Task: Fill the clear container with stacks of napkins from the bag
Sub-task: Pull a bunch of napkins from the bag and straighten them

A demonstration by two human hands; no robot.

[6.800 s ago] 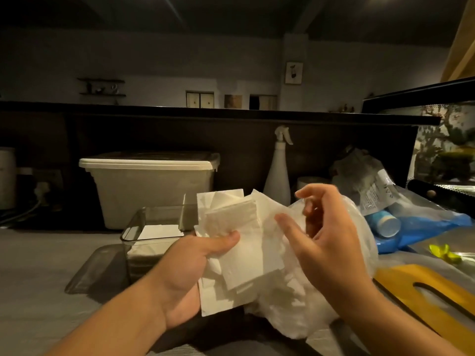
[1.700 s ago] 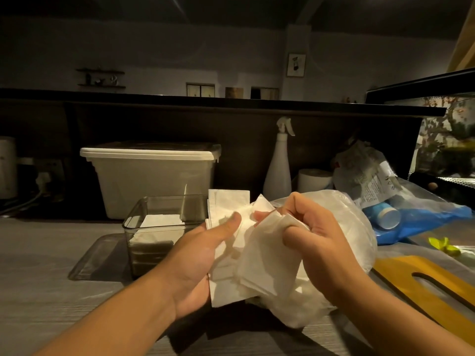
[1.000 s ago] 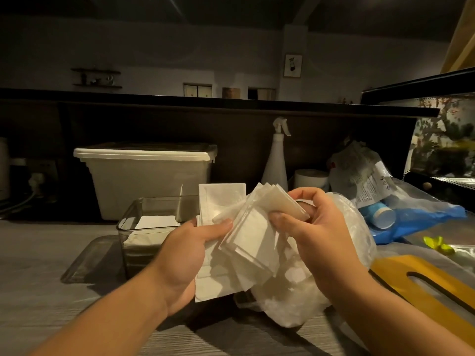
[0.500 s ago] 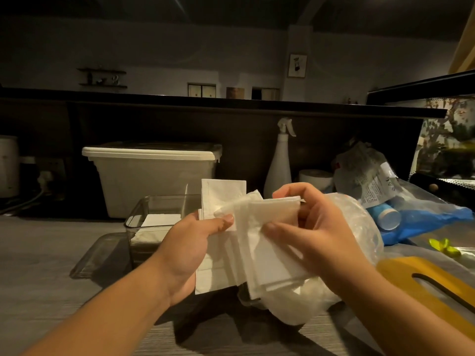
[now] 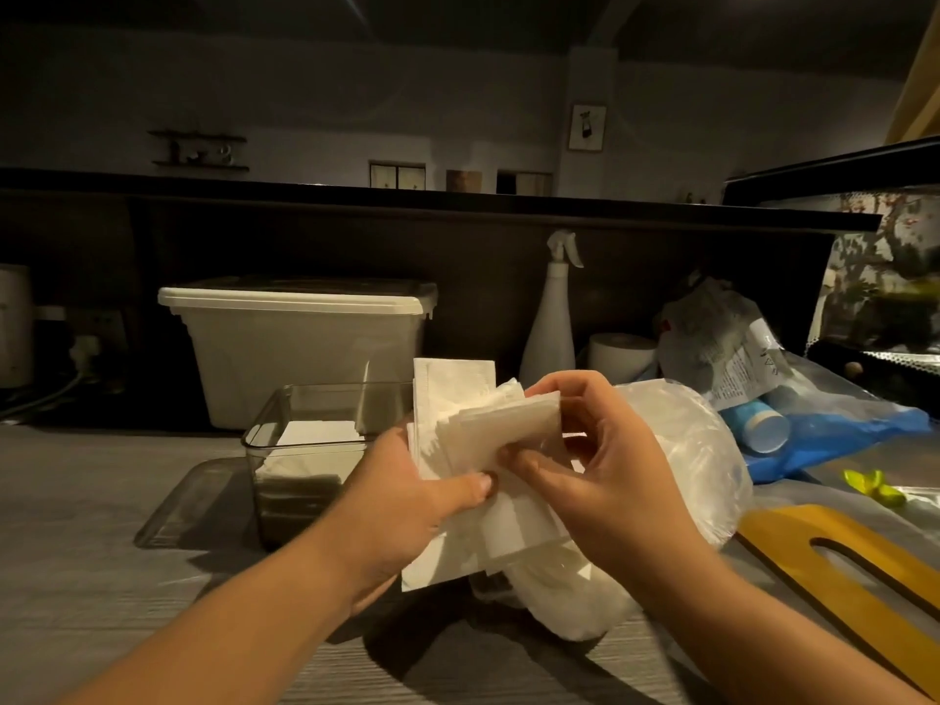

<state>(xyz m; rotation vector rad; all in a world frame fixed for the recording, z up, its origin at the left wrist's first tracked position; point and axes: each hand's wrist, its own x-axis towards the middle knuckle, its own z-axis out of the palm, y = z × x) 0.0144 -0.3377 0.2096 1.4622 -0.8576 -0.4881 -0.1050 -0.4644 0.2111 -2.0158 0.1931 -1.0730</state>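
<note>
A loose bundle of white napkins (image 5: 473, 440) is held above the counter between both hands. My left hand (image 5: 407, 506) grips its lower left part, thumb pressed on the front. My right hand (image 5: 605, 475) pinches the right side of the bundle with curled fingers. Behind and under the right hand lies the translucent plastic bag (image 5: 681, 450). The clear container (image 5: 290, 424) stands to the left of the hands, with a low stack of napkins (image 5: 315, 435) inside. Its clear lid (image 5: 178, 506) lies flat on the counter beside it.
A white lidded bin (image 5: 300, 343) stands behind the container. A white spray bottle (image 5: 549, 318), a paper roll (image 5: 620, 353), a blue bag (image 5: 834, 435) with a bottle and other packaging crowd the back right. A yellow wooden board (image 5: 834, 567) lies at the right.
My right hand has brought its separate bunch of napkins against the stack in my left hand. The napkins now overlap as one bundle, and the left thumb has slid lower on them.
</note>
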